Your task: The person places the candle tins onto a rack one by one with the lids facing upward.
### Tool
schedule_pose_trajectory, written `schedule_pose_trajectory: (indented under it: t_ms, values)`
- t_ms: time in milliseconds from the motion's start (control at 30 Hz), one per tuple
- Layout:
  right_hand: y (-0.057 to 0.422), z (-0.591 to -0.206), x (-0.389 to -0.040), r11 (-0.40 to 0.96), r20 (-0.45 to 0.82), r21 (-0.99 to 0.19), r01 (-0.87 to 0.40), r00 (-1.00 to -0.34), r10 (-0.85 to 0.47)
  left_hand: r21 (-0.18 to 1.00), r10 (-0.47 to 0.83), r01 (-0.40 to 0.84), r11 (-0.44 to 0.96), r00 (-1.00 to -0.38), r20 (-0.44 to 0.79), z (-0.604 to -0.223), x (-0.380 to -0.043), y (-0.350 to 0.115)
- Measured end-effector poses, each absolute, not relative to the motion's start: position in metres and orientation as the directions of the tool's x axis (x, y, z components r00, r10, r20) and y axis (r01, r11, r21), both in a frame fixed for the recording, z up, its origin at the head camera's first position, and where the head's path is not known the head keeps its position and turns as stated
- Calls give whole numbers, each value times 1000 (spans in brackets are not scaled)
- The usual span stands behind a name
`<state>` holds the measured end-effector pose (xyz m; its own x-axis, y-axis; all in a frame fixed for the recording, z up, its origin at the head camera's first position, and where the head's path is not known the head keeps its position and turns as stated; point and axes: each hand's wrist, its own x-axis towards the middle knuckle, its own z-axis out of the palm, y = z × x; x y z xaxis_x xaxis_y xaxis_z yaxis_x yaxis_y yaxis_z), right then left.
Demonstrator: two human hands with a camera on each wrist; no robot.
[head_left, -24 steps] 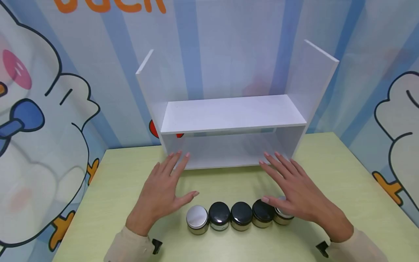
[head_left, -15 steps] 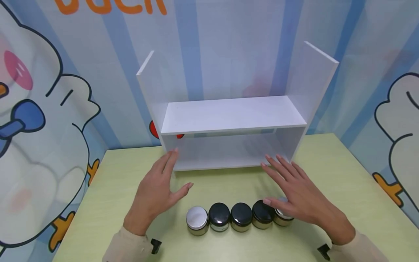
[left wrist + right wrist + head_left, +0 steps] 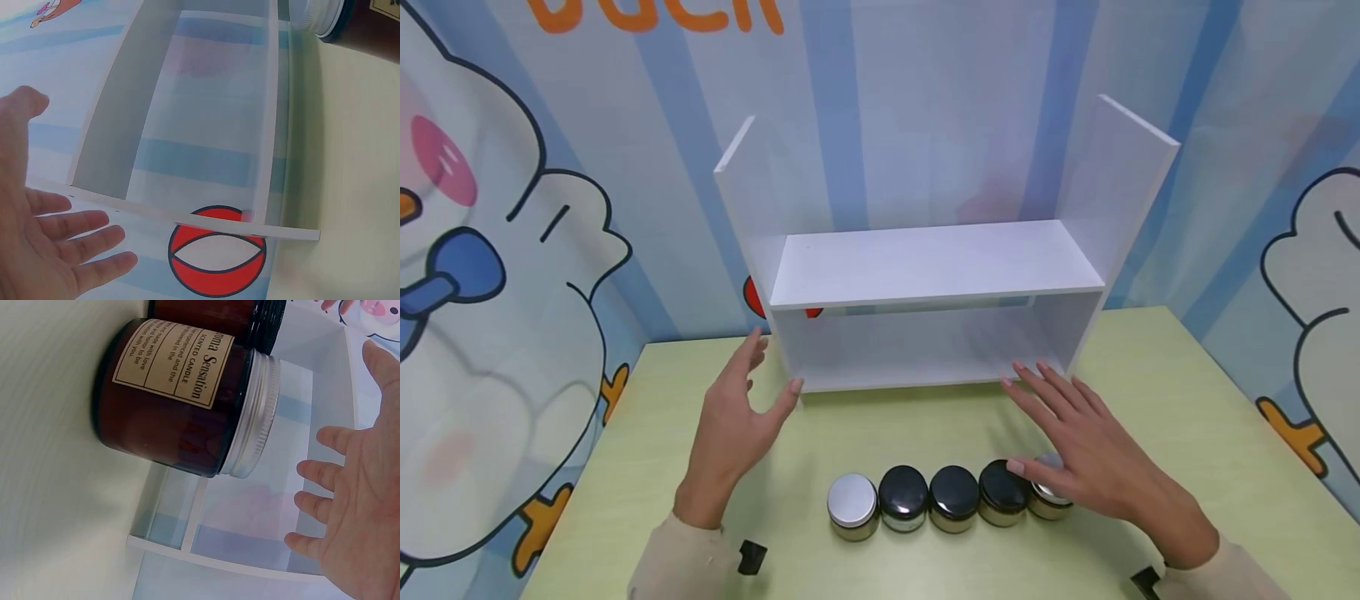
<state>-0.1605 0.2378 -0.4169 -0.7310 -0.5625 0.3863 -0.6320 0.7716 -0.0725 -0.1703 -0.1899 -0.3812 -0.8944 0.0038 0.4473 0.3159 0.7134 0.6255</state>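
In the head view a row of scented candle jars stands on the table: a silver-lidded jar (image 3: 852,504) on the left, three black-lidded jars (image 3: 953,496) in the middle, and another silver-lidded jar (image 3: 1051,502) on the right. My left hand (image 3: 727,437) hovers left of the row, near the white shelf's lower left corner, thumb spread from the fingers, holding nothing. Above the right end of the row is my right hand (image 3: 1090,450), fingers extended, its thumb partly covering the jars there. The right wrist view shows a candle jar (image 3: 175,400), amber with a printed label, apart from the palm.
A white two-level shelf (image 3: 936,262) with tall side panels stands behind the jars. Pale green tabletop (image 3: 925,567) spreads around them. A cartoon-printed blue striped backdrop (image 3: 940,108) rises behind and at both sides.
My left hand has moved left and turned sideways, from in front of the shelf to beside its lower left corner. The right hand has barely shifted. Jars and shelf stay where they were.
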Motion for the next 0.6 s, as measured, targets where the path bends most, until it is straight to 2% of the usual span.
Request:
schedule_pose_trajectory:
  t_ms: [200,600]
  values:
    - [238,-417,-159,773,380,-81,-629,-737,-559,765,-60,282,579,-921,385,-382,-177,-193]
    - [240,-420,-158,777,363,-93,-622,-748,-556,899,-126,224,376,-949,290,-381,-192,-197]
